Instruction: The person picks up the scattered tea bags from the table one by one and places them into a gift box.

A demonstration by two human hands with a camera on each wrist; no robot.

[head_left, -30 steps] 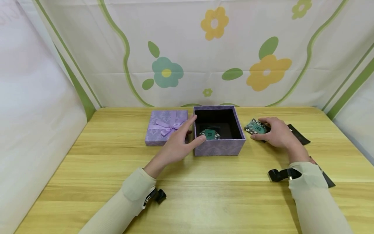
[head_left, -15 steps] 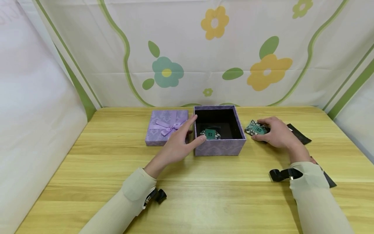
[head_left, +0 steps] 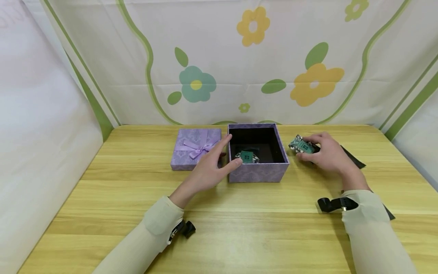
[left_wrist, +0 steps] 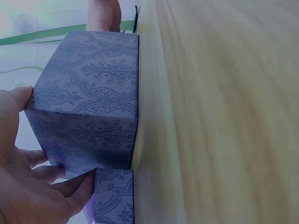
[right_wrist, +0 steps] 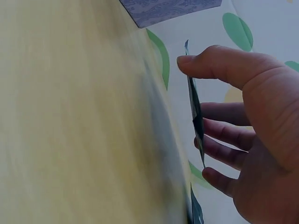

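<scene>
The left hand (head_left: 209,170), loosely spread, touches the box (head_left: 258,173), and the right hand (head_left: 326,154) pinches a packet (head_left: 302,145), which a weaker pinch might drop.

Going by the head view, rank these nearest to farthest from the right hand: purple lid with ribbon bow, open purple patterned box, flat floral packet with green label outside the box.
1. Flat floral packet with green label: pinched in the right hand.
2. Open purple patterned box: to that hand's left.
3. Purple lid with ribbon bow: farther left, past the box.
</scene>
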